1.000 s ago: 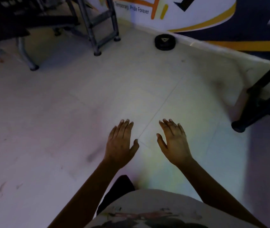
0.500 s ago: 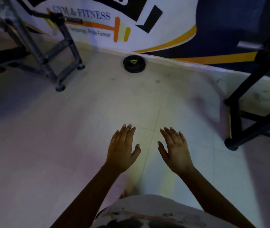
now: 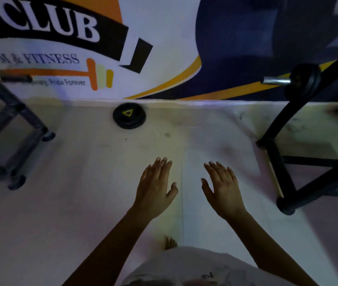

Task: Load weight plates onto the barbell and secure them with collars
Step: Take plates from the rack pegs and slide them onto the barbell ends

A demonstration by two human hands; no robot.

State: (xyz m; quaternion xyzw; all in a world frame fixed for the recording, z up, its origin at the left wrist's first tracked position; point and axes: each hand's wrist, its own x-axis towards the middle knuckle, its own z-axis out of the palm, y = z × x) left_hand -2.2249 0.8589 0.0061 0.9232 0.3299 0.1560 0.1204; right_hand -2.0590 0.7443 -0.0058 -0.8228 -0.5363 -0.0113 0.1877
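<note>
A pale tiled floor [image 3: 81, 203] is bounded by a painted gym wall [image 3: 164, 48] bearing a club logo. A small black weight plate [image 3: 129, 115] lies flat on the floor against the foot of the wall, well ahead of the hands. At the upper right, the steel end of a barbell [image 3: 276, 81] is seen resting on a dark rack [image 3: 283, 162], with one dark plate [image 3: 304, 81] already on it. The step in hand is judged to be the fetching of the floor plate; a stoop and a grip on its rim are called for next. Both arms are held forward, palms down. The left hand [image 3: 156, 187] and right hand [image 3: 223, 187] are spread flat and empty, fingers extended, nothing being touched.
</note>
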